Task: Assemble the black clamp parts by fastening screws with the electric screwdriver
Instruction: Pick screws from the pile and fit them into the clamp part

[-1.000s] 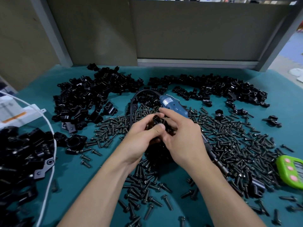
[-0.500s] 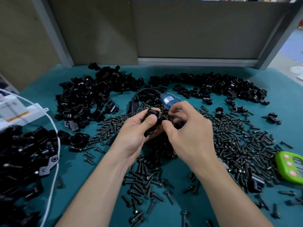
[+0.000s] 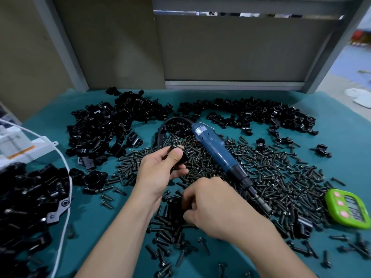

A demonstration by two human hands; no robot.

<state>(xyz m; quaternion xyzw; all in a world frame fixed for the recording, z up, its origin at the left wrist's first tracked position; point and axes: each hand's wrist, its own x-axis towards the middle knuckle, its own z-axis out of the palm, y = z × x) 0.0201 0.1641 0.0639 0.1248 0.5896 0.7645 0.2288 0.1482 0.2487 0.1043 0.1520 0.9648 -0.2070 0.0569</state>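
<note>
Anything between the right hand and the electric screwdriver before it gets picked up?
Nothing visible. The electric screwdriver lies uncovered on the loose screws, just beyond the right hand, with only screws between them.

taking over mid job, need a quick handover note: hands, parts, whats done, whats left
Left hand grips one black clamp part, raised above the screws.
Right hand is down in the loose screws with fingers curled; whether it has one pinched cannot be told.
Electric screwdriver lies unheld on the screw pile.
Done: cannot tell if the held part has any screw in.
Left: pick a screw, seat it, drive it. The heaps of clamp parts are waiting.
</note>
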